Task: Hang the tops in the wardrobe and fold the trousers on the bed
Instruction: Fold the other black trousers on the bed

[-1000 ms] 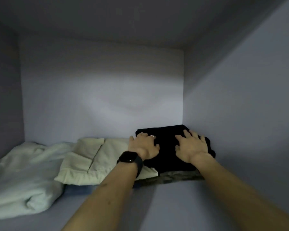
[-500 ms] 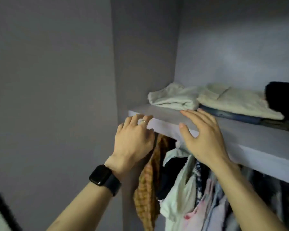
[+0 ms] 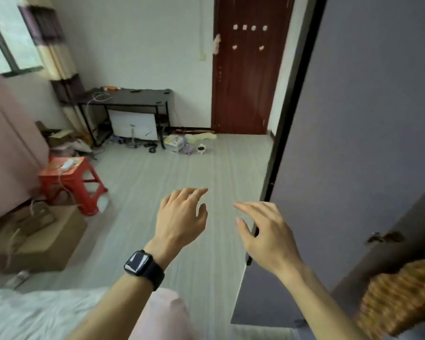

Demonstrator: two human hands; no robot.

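We read this as a pause between garments, not a fold or a hang in progress, because both hands are empty. The left hand (image 3: 182, 217), with a ring (image 3: 194, 196) on one finger and a dark watch (image 3: 142, 263) at the wrist, is held out over the floor (image 3: 157, 168) with its fingers loosely spread and nothing in them. The right hand (image 3: 265, 231) is also slack and spread, grasping nothing, and it hovers just in front of the dark edge of the grey wardrobe door (image 3: 366, 119), though we cannot tell whether it touches that edge. An orange checked top (image 3: 398, 298) shows blurred at the lower right, on the wardrobe side, so we judge at least one top is already put away. The bed (image 3: 35, 315) lies at the lower left with its white sheet rumpled, and we see no trousers on the part that shows. A pale pink cloth (image 3: 162, 312) sits at the bottom edge between the forearms, and we cannot tell whether it is a garment to sort or the person's own clothing. The red stool (image 3: 71, 177) and the black desk (image 3: 142, 95) across the room carry nothing we can link to the task. In our judgement the next move calls for bringing both hands down towards the bed, finding the next piece, and deciding whether it is a top or trousers before gripping it.
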